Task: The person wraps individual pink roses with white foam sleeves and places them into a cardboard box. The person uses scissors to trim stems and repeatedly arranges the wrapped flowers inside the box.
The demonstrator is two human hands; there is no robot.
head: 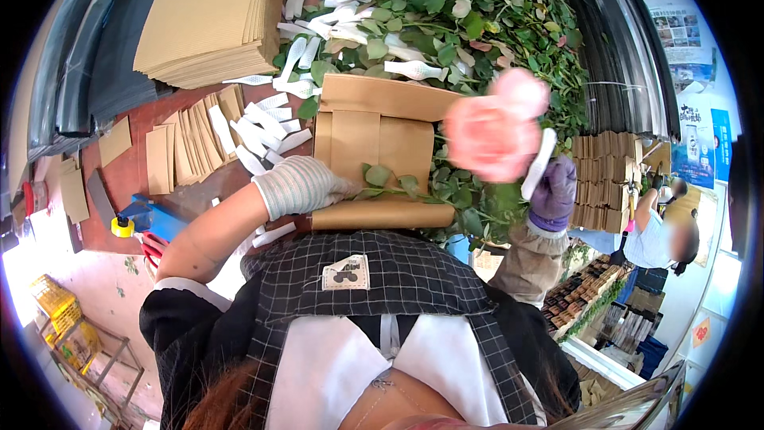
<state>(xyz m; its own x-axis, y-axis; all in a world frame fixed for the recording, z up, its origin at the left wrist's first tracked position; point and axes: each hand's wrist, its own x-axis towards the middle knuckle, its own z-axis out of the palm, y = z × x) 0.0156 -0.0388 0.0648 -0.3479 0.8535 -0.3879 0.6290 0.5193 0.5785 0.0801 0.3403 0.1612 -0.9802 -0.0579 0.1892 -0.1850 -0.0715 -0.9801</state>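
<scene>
My left hand (304, 187), in a striped knit glove, pinches the end of a leafy rose stem (412, 194) over a folded cardboard wrapper (409, 143). The stem runs rightward across the wrapper. Towards its far end, a large pink rose (492, 137) shows blurred, with a second pink bloom (522, 92) right behind it; whether both share one stem I cannot tell. In a purple glove, my right hand (552, 191) grips a white foam mesh sleeve (539, 164) just right of the large bloom.
Loose mesh sleeves (259, 128) and small cardboard pieces (191, 146) lie on the red-brown table (122, 173). Leafy rose stems (507, 18) heap up behind. Cardboard sheets (203, 12) are stacked far left, folded cardboard (603, 182) at right. A person (656, 230) is farther right.
</scene>
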